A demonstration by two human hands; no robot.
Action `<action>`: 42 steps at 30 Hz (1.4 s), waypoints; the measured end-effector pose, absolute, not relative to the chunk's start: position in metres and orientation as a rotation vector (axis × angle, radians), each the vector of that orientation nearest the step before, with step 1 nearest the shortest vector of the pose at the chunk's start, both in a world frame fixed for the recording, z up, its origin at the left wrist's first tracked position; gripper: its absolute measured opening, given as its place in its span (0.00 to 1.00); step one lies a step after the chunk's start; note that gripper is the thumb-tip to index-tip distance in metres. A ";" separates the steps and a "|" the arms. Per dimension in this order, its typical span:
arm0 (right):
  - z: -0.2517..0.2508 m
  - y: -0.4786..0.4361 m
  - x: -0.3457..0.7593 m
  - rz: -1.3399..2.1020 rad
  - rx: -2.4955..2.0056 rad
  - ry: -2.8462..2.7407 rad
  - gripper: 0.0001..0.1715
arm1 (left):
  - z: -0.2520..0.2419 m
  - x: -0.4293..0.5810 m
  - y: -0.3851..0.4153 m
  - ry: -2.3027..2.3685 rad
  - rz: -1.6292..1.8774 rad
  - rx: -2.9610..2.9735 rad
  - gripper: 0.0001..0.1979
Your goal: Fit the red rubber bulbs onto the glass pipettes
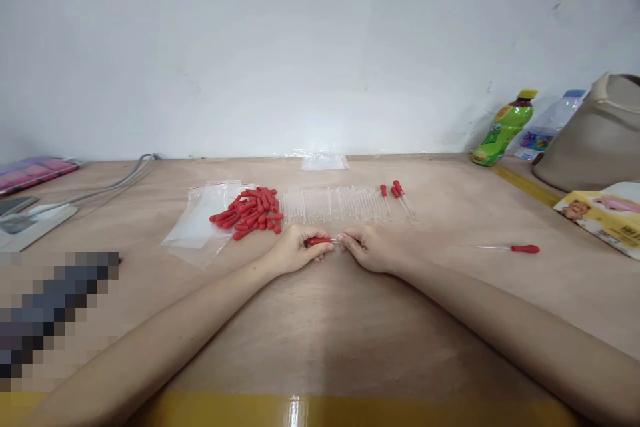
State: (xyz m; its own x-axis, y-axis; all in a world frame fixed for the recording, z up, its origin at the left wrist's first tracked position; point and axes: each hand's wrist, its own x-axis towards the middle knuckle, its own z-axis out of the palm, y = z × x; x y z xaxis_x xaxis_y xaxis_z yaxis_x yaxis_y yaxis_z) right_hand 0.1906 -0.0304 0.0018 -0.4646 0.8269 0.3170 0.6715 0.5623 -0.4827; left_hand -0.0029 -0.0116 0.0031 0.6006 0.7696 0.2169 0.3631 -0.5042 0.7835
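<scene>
My left hand (300, 250) is closed around a red rubber bulb (319, 240), which lies level between thumb and fingers. My right hand (367, 247) pinches a thin clear glass tube (335, 240) whose end meets the bulb's open end; how deep it sits I cannot tell. Just beyond my left hand is a pile of red rubber bulbs (255, 210). A row of loose glass tubes (335, 203) lies behind both hands. At that row's right end are a few droppers with red bulbs (397, 190). Another dropper (525, 249) lies alone farther right.
Clear plastic bags (195, 227) lie under and beside the bulb pile, and another bag (325, 162) is by the wall. A green drink bottle (505, 130), a clear bottle (555, 123), a beige bag (590, 140) and a yellow packet (605, 213) stand or lie at right. A cable (110, 190) runs along the left.
</scene>
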 end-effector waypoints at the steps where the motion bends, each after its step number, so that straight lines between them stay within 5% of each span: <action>1: 0.002 -0.030 0.190 0.406 -1.205 -2.280 0.18 | 0.003 -0.003 -0.012 0.887 0.728 2.126 0.13; 10: 0.011 -0.028 0.193 0.509 -1.228 -2.375 0.19 | 0.005 -0.003 -0.009 0.928 0.754 2.185 0.13; 16: 0.027 -0.007 0.231 0.555 -1.447 -2.028 0.14 | 0.002 -0.006 -0.002 1.042 0.928 2.142 0.31; 20: 0.042 0.015 0.266 0.710 -1.748 -1.681 0.16 | 0.002 -0.005 0.000 1.048 0.855 2.198 0.24; 26: 0.038 0.030 0.273 0.121 -2.251 -1.547 0.14 | 0.003 -0.004 0.000 1.078 0.828 2.248 0.18; 42: 0.040 0.004 0.318 -0.034 -2.486 -1.903 0.23 | 0.000 -0.004 0.003 1.060 0.802 2.344 0.14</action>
